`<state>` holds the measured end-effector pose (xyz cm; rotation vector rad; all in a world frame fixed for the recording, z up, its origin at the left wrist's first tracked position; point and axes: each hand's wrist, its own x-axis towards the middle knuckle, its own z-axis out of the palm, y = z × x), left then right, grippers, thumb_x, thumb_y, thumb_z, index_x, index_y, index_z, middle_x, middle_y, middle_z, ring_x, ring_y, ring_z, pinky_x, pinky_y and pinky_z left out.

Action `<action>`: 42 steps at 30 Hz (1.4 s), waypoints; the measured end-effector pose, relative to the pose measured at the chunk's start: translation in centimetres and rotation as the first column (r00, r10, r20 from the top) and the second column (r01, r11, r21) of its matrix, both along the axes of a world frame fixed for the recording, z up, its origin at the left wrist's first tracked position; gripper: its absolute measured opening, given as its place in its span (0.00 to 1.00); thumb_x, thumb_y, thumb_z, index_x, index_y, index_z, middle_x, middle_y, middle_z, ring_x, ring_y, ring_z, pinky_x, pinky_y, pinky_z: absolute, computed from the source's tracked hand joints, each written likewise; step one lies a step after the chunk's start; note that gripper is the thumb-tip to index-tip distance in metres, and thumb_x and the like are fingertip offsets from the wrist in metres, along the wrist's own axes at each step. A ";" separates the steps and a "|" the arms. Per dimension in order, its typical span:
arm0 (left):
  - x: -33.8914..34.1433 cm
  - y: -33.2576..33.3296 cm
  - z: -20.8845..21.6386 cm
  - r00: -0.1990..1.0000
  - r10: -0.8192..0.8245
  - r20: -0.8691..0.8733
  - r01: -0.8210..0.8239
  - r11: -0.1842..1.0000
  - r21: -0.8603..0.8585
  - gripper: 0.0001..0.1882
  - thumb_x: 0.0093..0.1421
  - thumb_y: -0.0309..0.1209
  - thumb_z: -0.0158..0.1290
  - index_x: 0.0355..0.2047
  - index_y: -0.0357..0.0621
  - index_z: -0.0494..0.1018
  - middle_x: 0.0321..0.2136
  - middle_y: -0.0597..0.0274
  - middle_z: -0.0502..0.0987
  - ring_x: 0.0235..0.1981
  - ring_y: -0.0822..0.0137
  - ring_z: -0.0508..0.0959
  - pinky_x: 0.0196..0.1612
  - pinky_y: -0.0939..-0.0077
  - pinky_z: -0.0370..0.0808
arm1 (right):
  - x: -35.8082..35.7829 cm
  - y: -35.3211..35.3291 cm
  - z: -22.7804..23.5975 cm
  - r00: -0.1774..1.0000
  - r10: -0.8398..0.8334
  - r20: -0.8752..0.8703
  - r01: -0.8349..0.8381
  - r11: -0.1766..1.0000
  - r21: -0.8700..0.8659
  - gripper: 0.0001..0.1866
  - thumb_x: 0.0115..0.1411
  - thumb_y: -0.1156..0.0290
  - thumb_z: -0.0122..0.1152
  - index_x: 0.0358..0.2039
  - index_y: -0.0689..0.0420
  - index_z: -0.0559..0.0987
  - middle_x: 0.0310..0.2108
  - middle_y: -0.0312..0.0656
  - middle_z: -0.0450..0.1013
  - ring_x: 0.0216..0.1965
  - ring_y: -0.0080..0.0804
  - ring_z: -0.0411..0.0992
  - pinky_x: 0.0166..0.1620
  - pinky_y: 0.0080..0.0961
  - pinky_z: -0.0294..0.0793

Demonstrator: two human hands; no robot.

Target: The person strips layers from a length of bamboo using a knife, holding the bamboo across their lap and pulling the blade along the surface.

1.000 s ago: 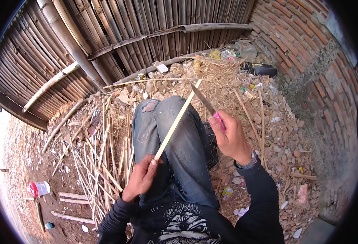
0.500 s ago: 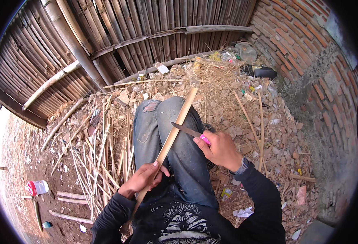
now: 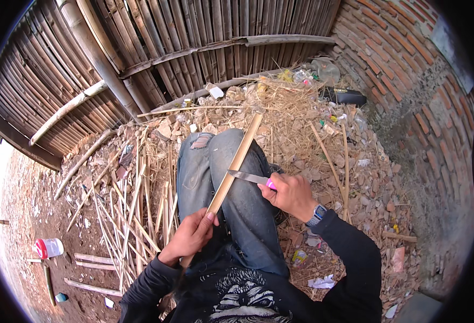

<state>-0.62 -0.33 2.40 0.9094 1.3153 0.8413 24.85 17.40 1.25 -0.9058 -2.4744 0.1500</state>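
A long, pale bamboo strip lies slantwise across my jeans-clad legs, its far end above the right knee. Near its lower part my left hand is closed round it, thumb on top. My right hand grips a knife by its pink handle; a watch sits on that wrist. The blade points left, and its tip end lies at the strip's surface, around the strip's middle. The lower end of the strip passes under my left hand and forearm.
Many split bamboo sticks lie heaped at my left. Beyond them stands a clear tub with a red lid. Rubble and straw cover the ground ahead, up to a bamboo wall. A brick wall rises on the right.
My left hand has turned, its thumb now resting on top of the strip. The right hand has shifted slightly right and rolled, tilting the blade and showing more of the watch.
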 end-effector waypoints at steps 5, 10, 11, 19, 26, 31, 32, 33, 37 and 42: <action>-0.6 -0.6 -0.3 1.000 -0.012 0.016 0.012 1.000 -0.003 0.17 0.78 0.43 0.38 0.39 0.44 0.68 0.14 0.73 0.64 0.11 0.79 0.62 0.15 0.81 0.60 | 1.2 1.3 0.6 0.999 0.037 -0.015 -0.037 0.999 0.015 0.23 0.65 0.49 0.61 0.22 0.54 0.74 0.12 0.44 0.71 0.15 0.47 0.75 0.19 0.42 0.75; -0.2 -1.0 -0.6 1.000 -0.009 -0.013 0.009 1.000 -0.002 0.17 0.78 0.43 0.38 0.39 0.43 0.68 0.14 0.73 0.64 0.11 0.80 0.62 0.15 0.81 0.60 | 0.8 0.9 0.7 0.999 0.023 0.046 -0.024 0.999 0.030 0.23 0.65 0.49 0.61 0.21 0.52 0.75 0.12 0.44 0.72 0.15 0.47 0.76 0.19 0.42 0.75; -0.2 -1.2 -0.6 0.999 0.002 -0.044 -0.002 1.000 0.013 0.18 0.78 0.42 0.39 0.38 0.43 0.69 0.13 0.73 0.64 0.11 0.79 0.63 0.15 0.81 0.61 | 0.6 1.3 1.1 0.997 -0.054 0.053 0.053 0.998 0.017 0.23 0.66 0.49 0.59 0.22 0.53 0.76 0.13 0.46 0.72 0.16 0.48 0.76 0.20 0.43 0.75; 0.0 -1.4 -0.2 0.995 0.010 -0.095 -0.010 1.000 0.004 0.17 0.78 0.41 0.40 0.36 0.43 0.69 0.14 0.72 0.66 0.12 0.79 0.65 0.16 0.80 0.62 | 1.7 5.8 1.6 0.978 -0.201 0.050 0.196 0.977 0.089 0.25 0.68 0.48 0.56 0.23 0.55 0.78 0.14 0.49 0.73 0.17 0.51 0.76 0.21 0.44 0.74; 0.2 -1.7 -1.0 0.998 0.031 -0.052 -0.031 1.000 -0.001 0.19 0.78 0.43 0.38 0.36 0.42 0.68 0.14 0.72 0.65 0.11 0.79 0.63 0.15 0.81 0.62 | 1.0 5.7 2.7 0.980 -0.145 0.133 0.140 0.989 0.044 0.24 0.69 0.48 0.54 0.26 0.55 0.79 0.15 0.49 0.74 0.17 0.50 0.76 0.22 0.45 0.74; -0.2 -1.3 -0.8 1.000 0.021 -0.001 -0.021 1.000 -0.001 0.19 0.78 0.44 0.38 0.37 0.42 0.68 0.13 0.72 0.64 0.10 0.79 0.63 0.14 0.81 0.63 | 0.7 6.9 3.1 0.982 -0.174 0.077 0.171 0.984 0.045 0.24 0.68 0.50 0.56 0.25 0.57 0.77 0.13 0.51 0.71 0.17 0.53 0.75 0.22 0.48 0.72; -0.3 -1.4 -1.0 1.000 0.029 -0.002 -0.029 0.999 -0.013 0.20 0.78 0.44 0.37 0.36 0.42 0.68 0.13 0.72 0.64 0.10 0.79 0.62 0.14 0.80 0.62 | 0.6 6.4 2.7 0.983 -0.170 0.073 0.166 0.985 0.047 0.24 0.68 0.50 0.56 0.25 0.57 0.77 0.13 0.51 0.71 0.17 0.53 0.75 0.22 0.48 0.72; -0.4 -1.5 -1.2 1.000 0.031 -0.002 -0.031 0.999 -0.028 0.20 0.78 0.44 0.37 0.36 0.42 0.68 0.13 0.71 0.64 0.10 0.79 0.62 0.14 0.80 0.62 | 0.7 5.8 2.0 0.989 -0.116 0.089 0.109 0.991 0.082 0.24 0.69 0.50 0.56 0.25 0.57 0.77 0.13 0.50 0.71 0.17 0.53 0.74 0.22 0.47 0.72; -0.8 -2.1 -1.0 0.998 0.011 0.068 -0.009 0.999 -0.033 0.20 0.78 0.44 0.37 0.36 0.42 0.68 0.13 0.72 0.63 0.10 0.78 0.62 0.14 0.80 0.61 | 2.5 12.4 2.9 0.943 -0.316 0.101 0.309 0.948 0.076 0.26 0.70 0.48 0.54 0.25 0.57 0.78 0.13 0.49 0.71 0.14 0.52 0.72 0.20 0.45 0.71; -0.8 -2.3 -1.2 0.993 0.013 0.119 -0.001 0.995 -0.095 0.19 0.78 0.44 0.37 0.36 0.43 0.68 0.13 0.72 0.63 0.11 0.78 0.61 0.14 0.80 0.60 | 0.3 7.5 5.1 0.971 -0.230 0.071 0.230 0.973 0.014 0.25 0.70 0.49 0.55 0.24 0.58 0.78 0.14 0.51 0.71 0.18 0.55 0.74 0.22 0.47 0.71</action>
